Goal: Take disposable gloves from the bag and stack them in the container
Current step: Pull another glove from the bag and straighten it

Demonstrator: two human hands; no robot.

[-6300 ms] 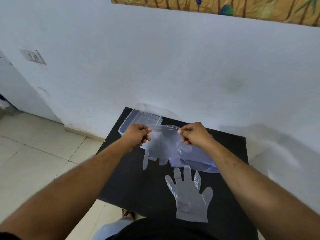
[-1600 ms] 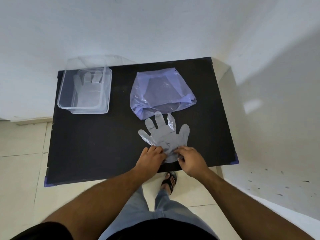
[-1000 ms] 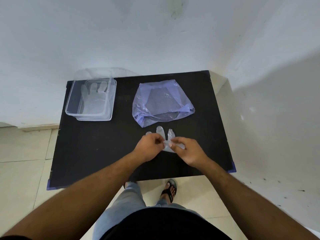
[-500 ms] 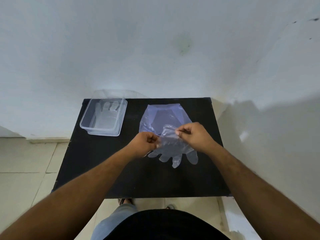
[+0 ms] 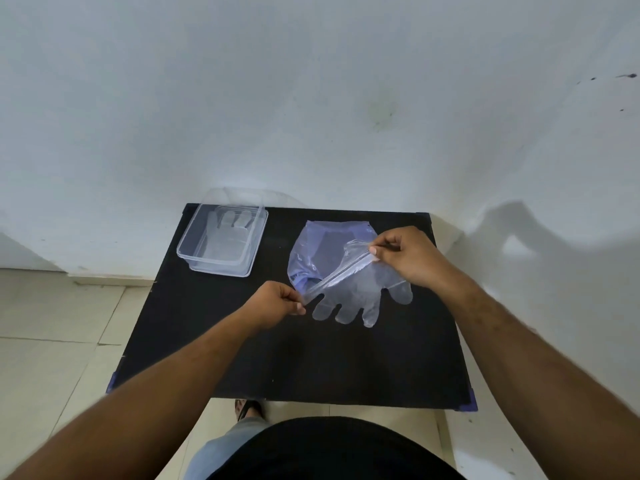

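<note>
A clear disposable glove (image 5: 356,296) hangs above the black table (image 5: 242,358), fingers pointing down. My left hand (image 5: 275,304) pinches the left corner of its cuff and my right hand (image 5: 410,256) pinches the right corner, which is higher, so the cuff is stretched on a slant. Behind the glove lies the purple-tinted plastic bag (image 5: 317,251), partly covered by it. At the table's far left corner stands the clear rectangular container (image 5: 194,252) with a glove (image 5: 227,233) lying flat inside.
A white wall rises right behind the table. Pale floor tiles lie to the left, and a sandalled foot (image 5: 246,408) shows under the table's near edge.
The glove was picked off the table by its cuff and turned over so its fingers hang down. My hands have since drawn apart, the left lower and nearer me, stretching the cuff.
</note>
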